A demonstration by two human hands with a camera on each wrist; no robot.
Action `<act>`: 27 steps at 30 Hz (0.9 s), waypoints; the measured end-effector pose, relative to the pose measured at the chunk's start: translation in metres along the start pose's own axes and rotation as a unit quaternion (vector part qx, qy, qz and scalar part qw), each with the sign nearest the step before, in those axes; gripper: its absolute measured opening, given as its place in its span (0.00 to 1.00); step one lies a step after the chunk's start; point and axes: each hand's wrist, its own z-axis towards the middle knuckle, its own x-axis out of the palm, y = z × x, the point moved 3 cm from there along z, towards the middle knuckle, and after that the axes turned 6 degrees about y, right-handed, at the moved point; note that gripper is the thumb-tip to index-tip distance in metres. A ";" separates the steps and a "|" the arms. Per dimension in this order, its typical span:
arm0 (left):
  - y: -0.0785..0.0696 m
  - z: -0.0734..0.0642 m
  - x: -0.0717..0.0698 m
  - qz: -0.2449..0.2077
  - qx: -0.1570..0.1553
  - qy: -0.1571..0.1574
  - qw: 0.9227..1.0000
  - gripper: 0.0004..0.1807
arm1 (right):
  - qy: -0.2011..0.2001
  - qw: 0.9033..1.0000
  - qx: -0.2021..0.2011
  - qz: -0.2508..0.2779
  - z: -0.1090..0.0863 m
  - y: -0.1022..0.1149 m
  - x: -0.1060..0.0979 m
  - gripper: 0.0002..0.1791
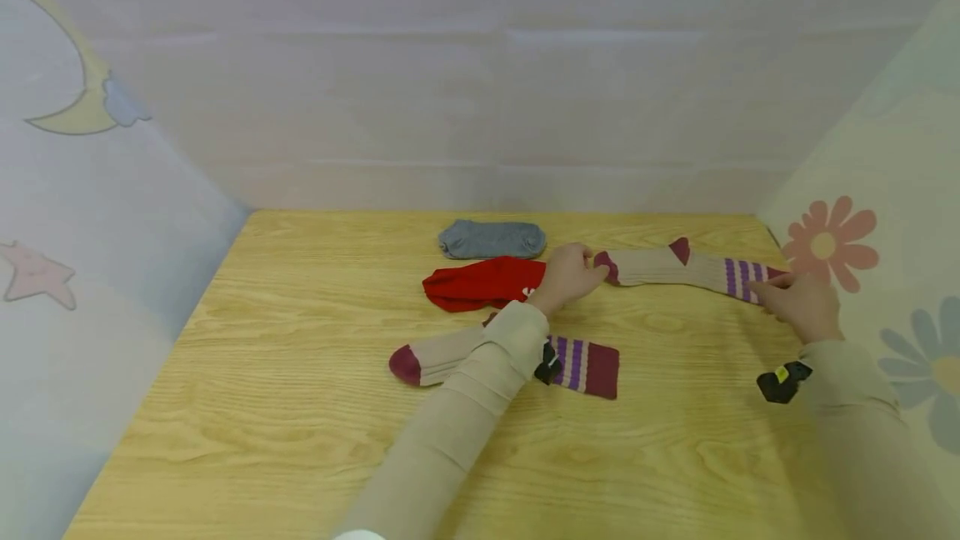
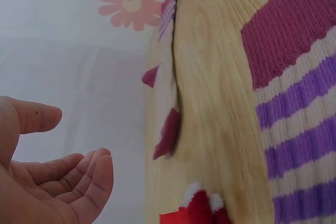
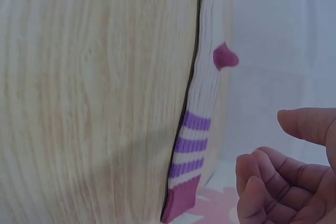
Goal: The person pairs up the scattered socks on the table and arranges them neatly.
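Note:
A cream sock (image 1: 648, 266) with maroon toe, heel and cuff and purple stripes lies stretched flat at the back right. By its toe is my left hand (image 1: 566, 276), thumb and bent fingers apart with nothing between them in the left wrist view. My right hand (image 1: 802, 307) is at the striped cuff end; the right wrist view has its thumb (image 3: 307, 124) spread away from loosely curled fingers. A matching sock (image 1: 438, 357) lies nearer, partly hidden under my left forearm. Beneath my left wrist, a red sock (image 1: 480, 283) with white marks is partly covered.
Grey folded socks (image 1: 492, 240) lie behind the red one, close to the back wall (image 1: 495, 123). All rest on a wood-grain table (image 1: 262, 407). Printed side walls stand left and right, the flower-patterned wall (image 1: 900, 190) close beside my right hand.

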 end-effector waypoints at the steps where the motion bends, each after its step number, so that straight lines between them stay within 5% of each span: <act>1: 0.001 0.002 0.002 0.000 -0.002 -0.003 1.000 0.21 | 0.002 1.000 0.002 -0.003 0.001 -0.002 -0.002 0.30; 5: 0.005 0.012 0.008 -0.012 -0.028 -0.014 0.999 0.21 | -0.002 1.000 0.010 -0.013 0.007 -0.011 -0.010 0.29; 6: 0.007 0.015 0.010 -0.011 -0.038 -0.017 0.999 0.20 | 0.003 1.000 0.011 -0.014 0.000 0.003 -0.017 0.29; 16: 0.020 0.032 0.033 -0.013 -0.104 -0.011 0.994 0.22 | 0.000 0.997 0.074 -0.004 0.007 -0.032 -0.024 0.36; 20: 0.023 0.036 0.037 -0.023 -0.112 -0.006 0.993 0.25 | -0.011 0.996 0.076 0.036 0.006 -0.040 -0.023 0.34; 27: 0.025 0.037 0.039 -0.064 -0.100 0.010 0.993 0.14 | 0.003 0.993 0.095 0.074 0.005 -0.051 -0.021 0.36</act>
